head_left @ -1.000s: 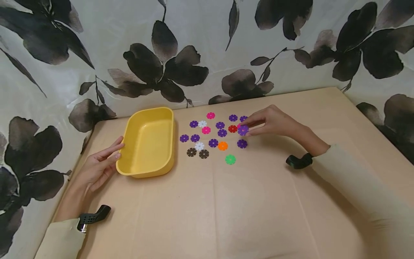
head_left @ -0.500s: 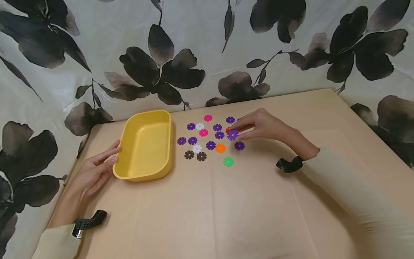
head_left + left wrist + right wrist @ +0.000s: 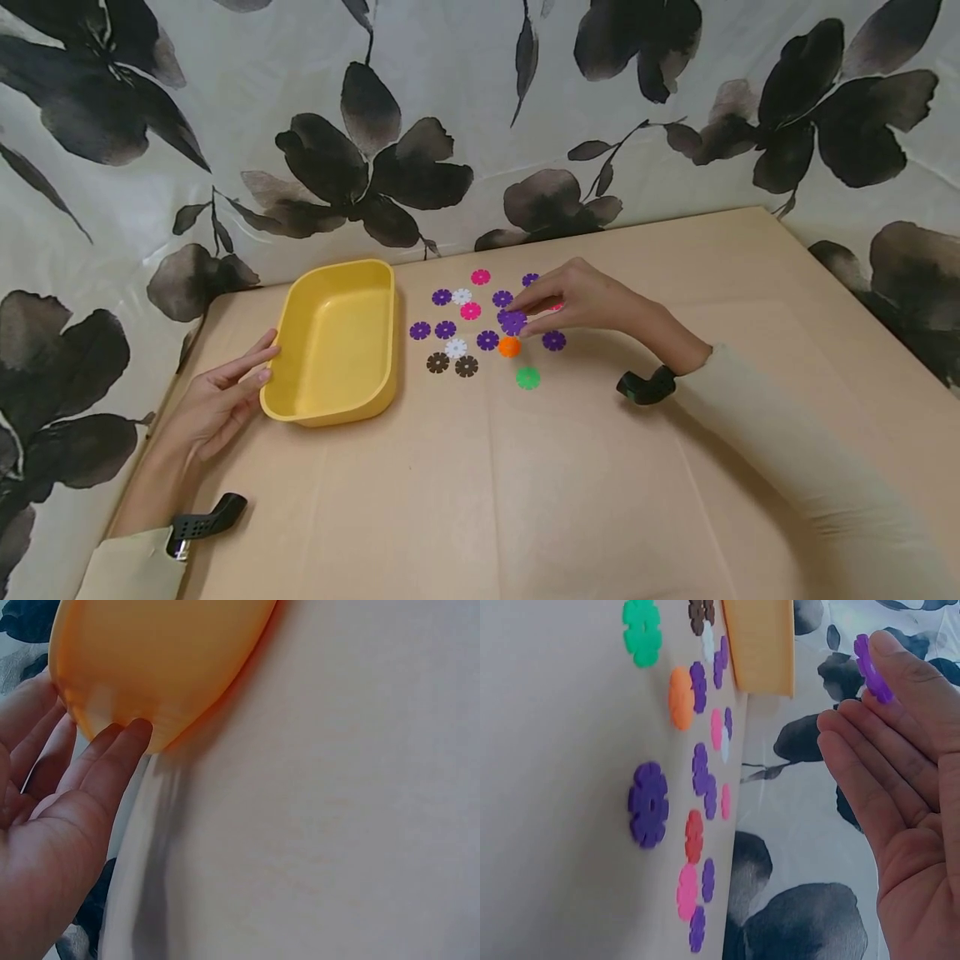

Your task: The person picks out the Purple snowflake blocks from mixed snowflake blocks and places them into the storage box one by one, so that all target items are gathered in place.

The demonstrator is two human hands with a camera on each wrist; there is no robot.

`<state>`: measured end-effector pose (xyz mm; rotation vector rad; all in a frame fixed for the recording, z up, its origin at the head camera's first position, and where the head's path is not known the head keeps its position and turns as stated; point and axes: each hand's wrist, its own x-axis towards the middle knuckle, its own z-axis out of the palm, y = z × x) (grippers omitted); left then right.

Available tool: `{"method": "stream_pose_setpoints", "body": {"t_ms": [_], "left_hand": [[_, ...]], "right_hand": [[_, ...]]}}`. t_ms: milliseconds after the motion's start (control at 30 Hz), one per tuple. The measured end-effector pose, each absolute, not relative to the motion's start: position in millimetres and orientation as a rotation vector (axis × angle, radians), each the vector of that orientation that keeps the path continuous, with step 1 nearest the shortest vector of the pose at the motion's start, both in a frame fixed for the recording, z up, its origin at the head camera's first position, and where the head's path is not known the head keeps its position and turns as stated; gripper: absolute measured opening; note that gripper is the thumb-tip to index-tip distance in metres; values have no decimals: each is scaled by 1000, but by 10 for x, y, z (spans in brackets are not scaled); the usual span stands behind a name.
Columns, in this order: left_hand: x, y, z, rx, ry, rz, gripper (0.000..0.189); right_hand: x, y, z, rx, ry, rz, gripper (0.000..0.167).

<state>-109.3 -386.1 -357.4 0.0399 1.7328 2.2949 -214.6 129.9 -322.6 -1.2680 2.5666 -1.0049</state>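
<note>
My right hand [image 3: 588,293] pinches a purple notched plastic disc [image 3: 512,323] between thumb and forefinger, held above the others. In the right wrist view, the purple disc [image 3: 872,669] is at the fingertips, with the other fingers extended. Below lie several similar flat discs: an orange disc [image 3: 509,347], a green disc [image 3: 528,378], a dark brown disc [image 3: 467,366], a white disc [image 3: 456,348] and a pink disc [image 3: 470,311]. My left hand [image 3: 217,408] touches the left side of a yellow tray [image 3: 273,408], with fingers fairly straight against its outer wall [image 3: 105,712].
The discs lie on a beige-covered table [image 3: 420,500], to the right of the tray. A red disc [image 3: 694,835] is visible from the right wrist. A floral cloth [image 3: 442,75] hangs behind the table and at its left.
My right hand has moved left with the purple disc, from the right side of the discs to above their middle. The left hand stays at the tray. The head view has shifted slightly.
</note>
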Motion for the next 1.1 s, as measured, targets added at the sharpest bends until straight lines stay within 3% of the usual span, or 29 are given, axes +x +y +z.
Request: {"method": "stream_pose_setpoints", "body": {"t_ms": [700,1100], "left_hand": [[-1077,-3868,-3618,80,1763,2307,44],[-1098,-3866,-3599,79,1703,2323,45]], "right_hand": [[-2190,1034,-3186,-1489,2428,-1112,40],[-2222,908,-3140,-1464,2366,-1204,38]]}}
